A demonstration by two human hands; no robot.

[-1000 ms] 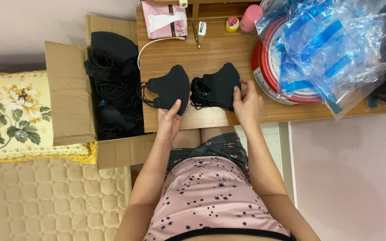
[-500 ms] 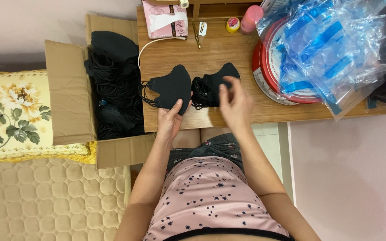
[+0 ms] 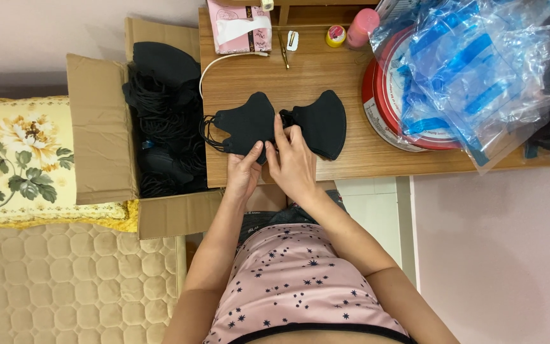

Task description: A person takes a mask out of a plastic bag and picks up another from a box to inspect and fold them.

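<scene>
Left hand (image 3: 243,173) grasping left black mask (image 3: 244,122); right hand (image 3: 293,160) pinching its edge, beside right black mask (image 3: 321,122), on wooden table (image 3: 364,150).

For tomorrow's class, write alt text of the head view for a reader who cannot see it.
Seen from above, a person's left hand and right hand meet between two black face masks on a wooden table. A cardboard box of more masks sits left.

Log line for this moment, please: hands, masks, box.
left hand: on left black mask | right hand: fingers between masks | right black mask: on wooden table | cardboard box: open, more black masks
</scene>
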